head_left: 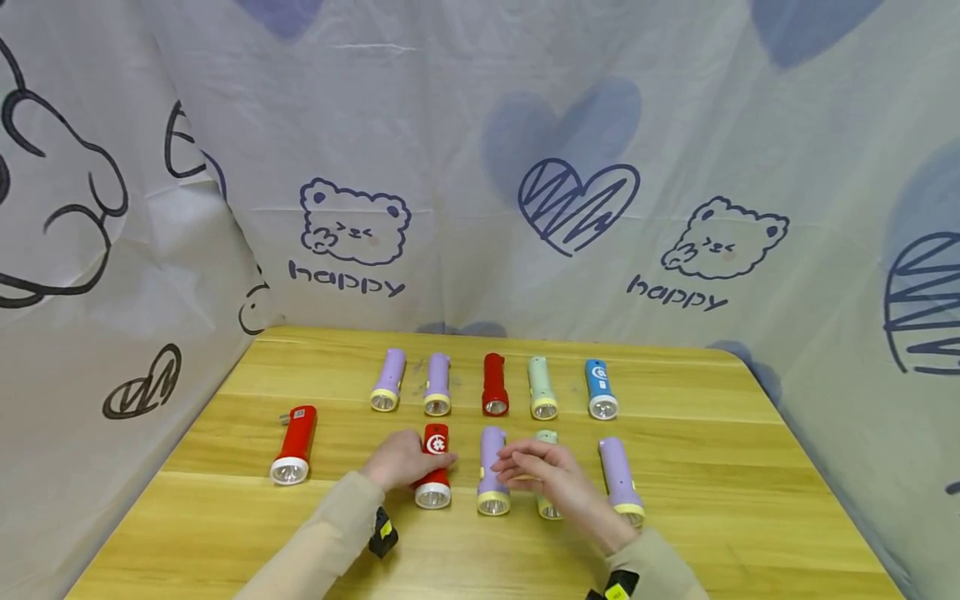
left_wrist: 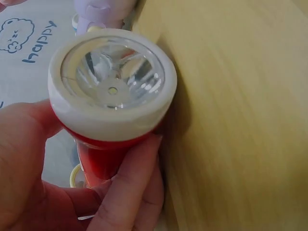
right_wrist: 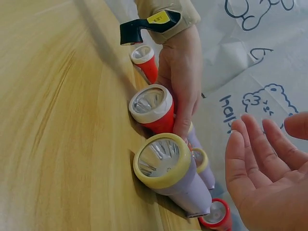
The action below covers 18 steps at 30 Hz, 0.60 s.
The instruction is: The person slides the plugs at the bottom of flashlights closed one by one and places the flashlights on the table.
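Observation:
My left hand (head_left: 401, 461) grips a red flashlight (head_left: 432, 497) with a white head, lying on the wooden table in the front row. In the left wrist view the thumb and fingers curl round its red body (left_wrist: 98, 161), just behind the clear lens (left_wrist: 113, 90). My right hand (head_left: 553, 477) hovers with relaxed fingers and holds nothing, as the right wrist view also shows. Its fingertips are beside a purple flashlight (head_left: 492, 498) with a yellow rim, while the hand partly hides a pale green flashlight (head_left: 548, 507).
Another red flashlight (head_left: 296, 442) lies at the left, and a purple one (head_left: 618, 477) at the front right. A back row has two purple flashlights (head_left: 389, 379), a red one (head_left: 495, 383), a green one (head_left: 541, 385) and a blue one (head_left: 599, 387). Printed cloth (head_left: 465, 250) hangs behind the table (head_left: 697, 433).

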Each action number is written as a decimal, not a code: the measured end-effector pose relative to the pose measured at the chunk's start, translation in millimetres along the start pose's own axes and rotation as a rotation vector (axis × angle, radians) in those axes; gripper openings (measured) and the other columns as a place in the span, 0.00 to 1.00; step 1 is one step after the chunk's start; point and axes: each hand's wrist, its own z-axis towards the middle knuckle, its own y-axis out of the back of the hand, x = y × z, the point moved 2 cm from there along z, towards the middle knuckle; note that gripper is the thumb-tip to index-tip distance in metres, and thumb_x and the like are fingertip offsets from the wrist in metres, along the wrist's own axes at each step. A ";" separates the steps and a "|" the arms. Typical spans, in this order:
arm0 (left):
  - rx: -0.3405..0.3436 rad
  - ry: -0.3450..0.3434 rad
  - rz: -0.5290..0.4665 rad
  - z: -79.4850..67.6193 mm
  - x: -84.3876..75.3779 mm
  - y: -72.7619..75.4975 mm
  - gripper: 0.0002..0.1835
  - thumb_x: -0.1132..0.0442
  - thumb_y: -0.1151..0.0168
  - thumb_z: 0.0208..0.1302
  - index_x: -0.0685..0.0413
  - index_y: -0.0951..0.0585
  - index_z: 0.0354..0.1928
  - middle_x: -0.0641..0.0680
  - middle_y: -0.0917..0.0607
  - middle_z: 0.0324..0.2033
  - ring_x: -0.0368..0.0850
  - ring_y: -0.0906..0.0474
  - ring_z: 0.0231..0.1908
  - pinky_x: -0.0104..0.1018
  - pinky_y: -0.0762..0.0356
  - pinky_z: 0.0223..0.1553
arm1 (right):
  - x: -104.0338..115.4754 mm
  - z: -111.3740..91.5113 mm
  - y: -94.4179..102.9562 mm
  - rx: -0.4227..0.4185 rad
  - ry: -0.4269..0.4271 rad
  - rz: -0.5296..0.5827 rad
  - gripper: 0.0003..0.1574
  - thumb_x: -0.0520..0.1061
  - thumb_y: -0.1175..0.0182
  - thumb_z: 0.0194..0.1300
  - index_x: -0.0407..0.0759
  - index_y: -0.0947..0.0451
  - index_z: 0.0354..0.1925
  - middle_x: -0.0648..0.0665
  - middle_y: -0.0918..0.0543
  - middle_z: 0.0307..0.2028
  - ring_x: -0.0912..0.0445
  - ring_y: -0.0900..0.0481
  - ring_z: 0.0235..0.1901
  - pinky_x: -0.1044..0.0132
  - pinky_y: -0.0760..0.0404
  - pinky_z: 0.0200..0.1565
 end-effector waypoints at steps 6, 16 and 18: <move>-0.011 0.004 0.037 0.2 -0.5 0.5 0.22 0.44 0.30 0.58 0.57 0.22 0.29 0.52 0.19 0.23 0.44 0.24 0.22 0.32 0.28 0.22 | 0.5 -0.7 -1.2 0.021 0.001 -0.022 0.30 0.46 0.51 0.79 0.18 0.34 0.60 0.51 0.14 0.44 0.61 0.16 0.45 0.69 0.15 0.52; 0.014 0.023 0.072 -2.1 -3.3 2.3 0.23 0.41 0.33 0.58 0.55 0.22 0.29 0.52 0.20 0.23 0.44 0.25 0.23 0.32 0.30 0.23 | -0.5 -1.3 -1.2 0.041 -0.022 -0.017 0.29 0.46 0.51 0.79 0.19 0.34 0.61 0.53 0.14 0.43 0.61 0.15 0.45 0.69 0.15 0.51; 0.019 0.025 0.065 -2.2 -2.7 2.5 0.23 0.42 0.33 0.59 0.57 0.22 0.30 0.53 0.19 0.24 0.44 0.25 0.23 0.32 0.29 0.24 | -1.3 -1.4 -1.1 0.050 -0.019 -0.017 0.29 0.46 0.51 0.79 0.18 0.34 0.60 0.53 0.14 0.43 0.60 0.15 0.45 0.70 0.15 0.51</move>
